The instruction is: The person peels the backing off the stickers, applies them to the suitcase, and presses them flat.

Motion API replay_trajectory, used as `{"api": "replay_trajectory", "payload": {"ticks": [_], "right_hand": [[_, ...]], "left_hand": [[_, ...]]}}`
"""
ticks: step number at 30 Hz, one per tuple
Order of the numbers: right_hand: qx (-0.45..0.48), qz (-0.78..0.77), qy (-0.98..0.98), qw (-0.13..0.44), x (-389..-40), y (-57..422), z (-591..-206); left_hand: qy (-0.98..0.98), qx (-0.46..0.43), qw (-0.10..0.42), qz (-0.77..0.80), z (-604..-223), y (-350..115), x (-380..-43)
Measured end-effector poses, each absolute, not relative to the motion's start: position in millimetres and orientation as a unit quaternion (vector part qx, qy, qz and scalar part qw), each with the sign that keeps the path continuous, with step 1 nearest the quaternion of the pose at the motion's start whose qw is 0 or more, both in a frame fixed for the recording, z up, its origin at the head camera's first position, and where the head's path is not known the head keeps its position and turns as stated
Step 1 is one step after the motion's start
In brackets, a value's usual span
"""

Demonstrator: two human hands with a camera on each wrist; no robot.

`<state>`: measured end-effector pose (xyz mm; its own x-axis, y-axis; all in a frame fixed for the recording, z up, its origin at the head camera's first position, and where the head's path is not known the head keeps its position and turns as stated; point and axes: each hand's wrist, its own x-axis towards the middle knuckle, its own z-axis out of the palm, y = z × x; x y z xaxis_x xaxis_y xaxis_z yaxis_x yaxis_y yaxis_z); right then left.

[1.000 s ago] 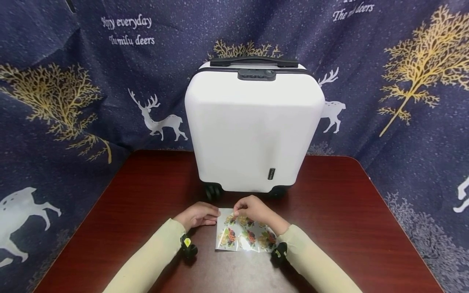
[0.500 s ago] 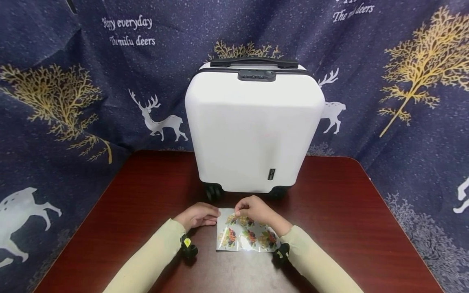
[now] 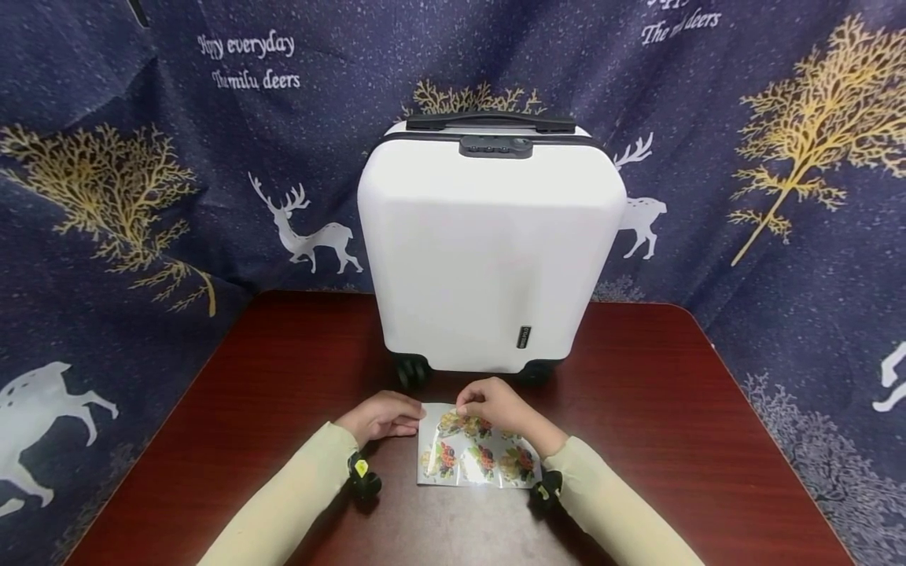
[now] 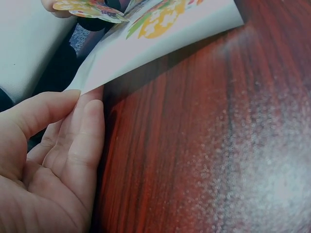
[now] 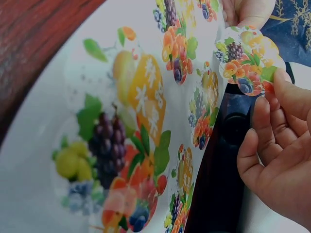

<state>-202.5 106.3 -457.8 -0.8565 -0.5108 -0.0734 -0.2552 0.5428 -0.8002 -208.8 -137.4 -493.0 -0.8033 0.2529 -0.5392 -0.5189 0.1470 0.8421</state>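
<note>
A white sheet of fruit stickers (image 3: 481, 474) lies on the dark red table, printed with colourful fruit clusters. My left hand (image 3: 382, 415) pinches its far left corner between thumb and fingers; in the left wrist view that edge of the sheet (image 4: 160, 48) rises off the wood. Between thumb and forefinger my right hand (image 3: 499, 405) pinches the edge of one fruit sticker (image 5: 250, 60), which stands up from the sheet. The same lifted sticker (image 4: 92, 9) shows at the top of the left wrist view. Its far side overlaps the sheet in the right wrist view.
A white suitcase (image 3: 488, 259) with black wheels stands upright just behind the hands. The red-brown table (image 3: 651, 440) extends to both sides. Behind it hangs a dark blue cloth (image 3: 318, 141) printed with deer and golden trees.
My right hand has shifted slightly to the right, and the pinched sticker has come further up from the sheet. The left hand keeps its place at the corner.
</note>
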Motion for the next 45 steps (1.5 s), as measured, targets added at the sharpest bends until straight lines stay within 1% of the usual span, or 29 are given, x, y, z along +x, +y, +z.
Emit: {"api": "replay_trajectory", "payload": {"ticks": [9, 19, 26, 45], "right_hand": [[-0.202, -0.435, 0.863, 0.156, -202, 107, -458], [-0.210, -0.438, 0.861, 0.153, -201, 110, -456], [-0.216, -0.435, 0.863, 0.138, -200, 111, -455], [-0.219, -0.458, 0.852, 0.126, -194, 110, -435]], "left_hand": [[0.692, -0.097, 0.302, 0.649, -493, -137, -209], [0.694, -0.094, 0.301, 0.647, -493, -137, -208], [0.696, -0.098, 0.302, 0.644, -493, -137, -208], [0.695, -0.096, 0.302, 0.646, -493, -137, -207]]}}
